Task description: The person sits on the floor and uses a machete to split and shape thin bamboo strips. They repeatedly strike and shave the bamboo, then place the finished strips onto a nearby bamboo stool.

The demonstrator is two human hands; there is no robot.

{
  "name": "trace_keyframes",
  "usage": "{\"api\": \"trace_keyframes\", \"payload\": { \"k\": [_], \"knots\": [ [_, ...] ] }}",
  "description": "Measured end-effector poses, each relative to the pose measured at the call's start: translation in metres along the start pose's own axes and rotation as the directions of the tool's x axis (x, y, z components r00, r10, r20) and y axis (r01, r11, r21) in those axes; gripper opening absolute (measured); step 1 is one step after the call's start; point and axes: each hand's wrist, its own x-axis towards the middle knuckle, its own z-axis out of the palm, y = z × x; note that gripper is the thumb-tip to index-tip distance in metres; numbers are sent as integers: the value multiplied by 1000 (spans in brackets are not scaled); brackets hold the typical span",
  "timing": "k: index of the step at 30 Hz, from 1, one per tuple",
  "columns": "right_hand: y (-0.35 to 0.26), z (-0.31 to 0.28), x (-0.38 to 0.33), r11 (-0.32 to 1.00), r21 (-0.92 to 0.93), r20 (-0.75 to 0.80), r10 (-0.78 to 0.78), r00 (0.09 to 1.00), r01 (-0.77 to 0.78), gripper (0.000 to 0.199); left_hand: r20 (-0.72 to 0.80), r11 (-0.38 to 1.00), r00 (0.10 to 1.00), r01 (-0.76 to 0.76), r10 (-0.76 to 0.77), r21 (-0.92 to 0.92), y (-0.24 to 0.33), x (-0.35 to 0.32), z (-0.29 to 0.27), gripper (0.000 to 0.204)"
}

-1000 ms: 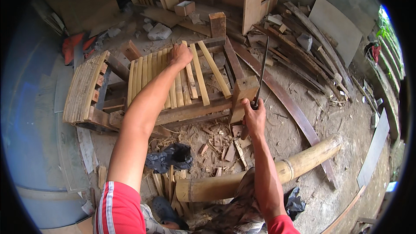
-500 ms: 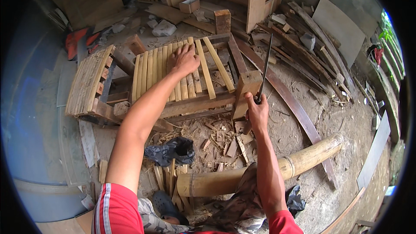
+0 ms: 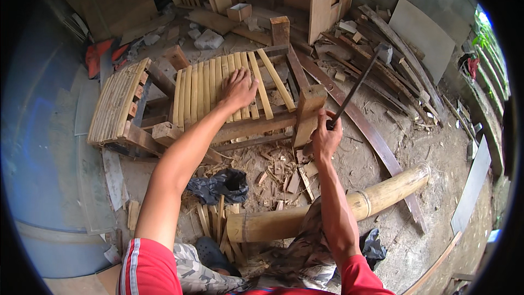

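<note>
- Dirt floor [image 3: 436, 186] of a cluttered outdoor workshop, scattered with wood chips, offcuts and long planks, seen from above through a fisheye view that bends the edges.
- At the centre sits a low wooden frame covered with pale bamboo slats laid side by side [image 3: 207, 90], with a second slatted section [image 3: 117, 101] folded down on its left.
- The person's left hand [image 3: 239, 88] rests palm down on the slats near their right end, fingers spread apart and flat, pressing on the bamboo.
- The person's right hand [image 3: 326, 137] is closed in a fist around the lower end of a long dark metal hammer [image 3: 355, 87], whose handle slants up and to the right to a grey head.
- The right hand is just beside a square upright wooden post [image 3: 307, 112] at the frame's right front corner.
- A thick round tan bamboo pole [image 3: 327, 207] lies on the ground below the hands, running from lower centre up to the right.
- A crumpled black plastic bag [image 3: 221, 184] lies on the chips between the frame and the pole.
- Thin bamboo strips [image 3: 215, 224] lie in a loose bundle by the pole's left end.
- Both forearms enter from the bottom edge, with red sleeves at the shoulders.
- A large blue curved surface [image 3: 38, 175] fills the left side.
</note>
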Motion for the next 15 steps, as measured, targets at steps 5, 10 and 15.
{"api": "trace_keyframes", "payload": {
  "k": [5,10,15],
  "knots": [
    [-58,-15,-23,995,46,207,81,975,-92,18,59,977,978,-206,202,64,-5,-39,-5,121],
    [-43,28,-47,982,-187,438,67,896,18,15,-11,937,945,-323,327,133,-20,-48,4,140],
    [-11,67,-40,969,-199,426,-47,903,145,31,-46,927,930,-358,364,110,-12,-52,0,134]
  ]
}}
